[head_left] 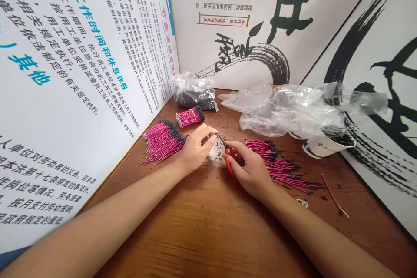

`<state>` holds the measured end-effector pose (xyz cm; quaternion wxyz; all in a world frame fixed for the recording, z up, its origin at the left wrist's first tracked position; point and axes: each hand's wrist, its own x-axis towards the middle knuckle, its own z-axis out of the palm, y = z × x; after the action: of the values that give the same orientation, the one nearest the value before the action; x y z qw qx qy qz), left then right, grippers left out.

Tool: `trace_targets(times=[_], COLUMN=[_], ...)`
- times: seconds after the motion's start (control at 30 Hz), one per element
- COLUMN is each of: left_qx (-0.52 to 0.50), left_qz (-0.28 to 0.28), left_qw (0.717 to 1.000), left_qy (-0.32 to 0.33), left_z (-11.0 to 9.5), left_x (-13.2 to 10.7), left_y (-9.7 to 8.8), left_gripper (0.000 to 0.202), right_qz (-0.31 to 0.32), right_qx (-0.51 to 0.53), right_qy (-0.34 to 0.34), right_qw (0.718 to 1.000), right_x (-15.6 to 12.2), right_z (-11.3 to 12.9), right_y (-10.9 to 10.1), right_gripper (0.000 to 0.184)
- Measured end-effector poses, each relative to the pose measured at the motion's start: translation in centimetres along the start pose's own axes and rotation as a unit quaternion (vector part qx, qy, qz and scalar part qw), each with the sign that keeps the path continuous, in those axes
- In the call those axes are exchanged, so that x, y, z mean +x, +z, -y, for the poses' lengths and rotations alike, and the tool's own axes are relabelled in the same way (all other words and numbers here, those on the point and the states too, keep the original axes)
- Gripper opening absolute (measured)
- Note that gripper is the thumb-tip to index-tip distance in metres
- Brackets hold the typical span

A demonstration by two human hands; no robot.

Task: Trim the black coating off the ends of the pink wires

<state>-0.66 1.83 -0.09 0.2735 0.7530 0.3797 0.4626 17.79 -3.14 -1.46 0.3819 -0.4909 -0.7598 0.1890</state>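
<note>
My left hand (198,145) has its thumb and forefinger pinched together at the middle of the table. What lies between the fingertips is too small to make out. In my right hand (252,169) is a pair of red-handled cutters (230,153), their dark jaws pointing up and left to the left fingertips. Beside my left hand lies a pile of pink wires with black ends (164,139). Another heap of pink wires (276,165) spreads out behind and to the right of my right hand. Tiny dark scraps (219,153) are scattered between the hands.
A banded bundle of pink wires (189,116) lies behind the left pile. Farther back are a bag of black pieces (195,93) and crumpled clear plastic bags (293,108). A paper cup (321,147) tilts at the right. One loose wire (334,195) lies near printed panels enclosing the wooden table (182,239).
</note>
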Motion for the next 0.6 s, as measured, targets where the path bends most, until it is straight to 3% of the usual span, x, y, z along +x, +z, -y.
trace_targets(times=[0.6], left_qx=[0.013], left_qz=[0.003], left_qw=[1.0], left_qy=[-0.01], left_z=[-0.13], left_x=[0.05], left_y=[-0.08], left_gripper=[0.018], right_qz=[0.005], right_qx=[-0.001], right_qy=[0.012], right_qw=[1.0], right_x=[-0.09], right_z=[0.34], right_y=[-0.13], right_gripper=[0.023])
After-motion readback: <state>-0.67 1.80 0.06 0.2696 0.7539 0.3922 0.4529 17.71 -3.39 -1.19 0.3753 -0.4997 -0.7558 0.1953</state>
